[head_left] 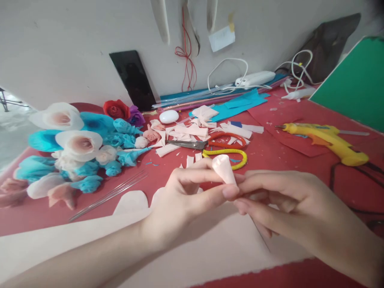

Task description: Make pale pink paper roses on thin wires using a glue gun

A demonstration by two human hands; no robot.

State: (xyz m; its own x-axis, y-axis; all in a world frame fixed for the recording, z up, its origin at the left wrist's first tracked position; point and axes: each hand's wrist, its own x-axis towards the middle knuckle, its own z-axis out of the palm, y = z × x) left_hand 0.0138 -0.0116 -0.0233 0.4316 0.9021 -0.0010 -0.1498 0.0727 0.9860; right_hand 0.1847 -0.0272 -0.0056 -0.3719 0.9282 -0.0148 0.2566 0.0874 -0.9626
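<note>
A small pale pink rolled paper bud [224, 170] stands between my hands, narrow at the bottom and wider at the top. My left hand [189, 196] pinches its lower part between thumb and fingers. Close against it, my right hand [279, 196] has its thumb and fingertips pressed together at the bud's narrow base; what exactly lies between them is hidden. Beneath both hands lies a large sheet of pale pink crepe paper [192, 256]. Cut rounded petals [132, 203] rest at its far edge. Scissors [228, 146] with red and yellow handles lie just beyond my fingers.
Paper flowers [79, 145] in blue, white and pink pile up at left, beside thin wires [111, 196]. Paper scraps [192, 131] spread across the middle. A yellow glue gun [330, 140] lies right, near a green board [354, 84]. A phone [132, 78] leans on the wall.
</note>
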